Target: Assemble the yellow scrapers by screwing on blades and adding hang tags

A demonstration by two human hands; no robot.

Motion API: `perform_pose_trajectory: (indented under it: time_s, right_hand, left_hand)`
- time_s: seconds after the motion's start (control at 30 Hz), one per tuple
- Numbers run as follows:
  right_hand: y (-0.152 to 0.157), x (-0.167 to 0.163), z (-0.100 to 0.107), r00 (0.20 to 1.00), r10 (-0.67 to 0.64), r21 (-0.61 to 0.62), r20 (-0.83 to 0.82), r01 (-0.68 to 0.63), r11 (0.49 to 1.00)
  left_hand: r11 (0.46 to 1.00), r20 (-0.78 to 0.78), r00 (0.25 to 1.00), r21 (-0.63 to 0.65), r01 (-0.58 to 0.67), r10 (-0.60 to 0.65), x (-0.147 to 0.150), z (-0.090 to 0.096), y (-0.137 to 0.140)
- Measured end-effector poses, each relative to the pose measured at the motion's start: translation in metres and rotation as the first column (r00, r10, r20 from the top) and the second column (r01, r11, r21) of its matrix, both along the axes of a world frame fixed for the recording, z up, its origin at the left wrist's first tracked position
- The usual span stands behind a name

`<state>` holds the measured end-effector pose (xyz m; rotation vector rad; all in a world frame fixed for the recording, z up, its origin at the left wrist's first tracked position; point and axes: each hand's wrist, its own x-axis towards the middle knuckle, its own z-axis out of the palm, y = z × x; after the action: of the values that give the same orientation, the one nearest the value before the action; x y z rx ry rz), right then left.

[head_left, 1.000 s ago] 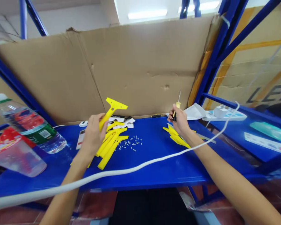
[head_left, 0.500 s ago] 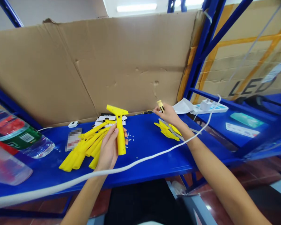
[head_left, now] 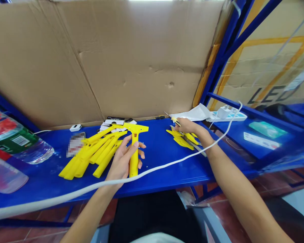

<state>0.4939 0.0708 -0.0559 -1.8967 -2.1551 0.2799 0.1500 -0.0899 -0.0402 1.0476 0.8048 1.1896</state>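
My left hand [head_left: 121,160] is closed around the grip of a yellow T-shaped plastic scraper handle [head_left: 134,157], its wide head pointing up and away from me. My right hand [head_left: 188,125] keeps a screwdriver [head_left: 175,121] with a yellow and black handle, the shaft pointing up and left. That hand is low over a small pile of yellow plastic pieces [head_left: 180,140] with greyish flat parts among them; its fingertips are partly hidden there. Left of my left hand lies a heap of similar yellow handles [head_left: 83,158].
A white cable [head_left: 164,166] crosses in front of the blue table [head_left: 157,148]. A large bottle [head_left: 20,141] and a clear plastic cup [head_left: 8,175] stand left. Another screwdriver [head_left: 159,117] lies by the cardboard [head_left: 142,67]. A power strip [head_left: 234,115] sits right.
My right hand has come down with the screwdriver to the yellow pieces. The scraper handle in my left hand has shifted slightly right and down. The view has tilted downward.
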Motion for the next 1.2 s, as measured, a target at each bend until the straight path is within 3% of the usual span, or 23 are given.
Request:
perform_pose_trajectory:
  time_s: [0.17,0.33,0.47,0.6,0.73,0.87,1.03,1.2]
  right_hand:
    - [-0.003,-0.004,0.003,0.997,0.026,0.034,-0.076,-0.024,0.999]
    - [-0.006,-0.011,0.006,0.967,0.023,0.195,-0.255,0.028,0.980]
    - [-0.011,-0.029,0.012,0.879,0.094,0.329,-0.468,0.075,0.941]
    - [-0.015,-0.046,0.015,0.746,0.193,0.394,-0.638,0.100,0.914]
    - [-0.023,-0.061,0.015,0.609,0.225,0.362,-0.760,0.111,0.925]
    - [-0.037,-0.082,0.014,0.464,0.259,0.288,-0.847,-0.007,0.957]
    - [-0.044,-0.103,0.007,0.457,0.272,0.248,-0.847,-0.114,0.962]
    - [-0.044,-0.104,0.002,0.493,0.272,0.230,-0.826,-0.145,0.962]
  left_hand:
    - [0.996,-0.008,0.996,-0.002,0.089,-0.089,0.000,0.019,0.021]
    - [0.991,-0.036,0.990,-0.003,0.136,-0.136,0.012,0.023,0.060]
    - [0.986,-0.028,0.987,-0.047,0.158,-0.159,0.020,0.018,0.077]
    - [0.989,-0.007,0.990,-0.056,0.140,-0.140,0.017,0.012,0.077]
    - [0.989,-0.030,0.991,-0.074,0.131,-0.134,0.014,0.005,0.073]
    - [0.971,-0.056,0.974,-0.113,0.212,-0.219,0.016,-0.002,0.071]
    - [0.944,-0.038,0.947,-0.095,0.315,-0.319,0.020,-0.007,0.070]
    - [0.944,-0.043,0.947,-0.106,0.312,-0.318,0.023,-0.014,0.072]
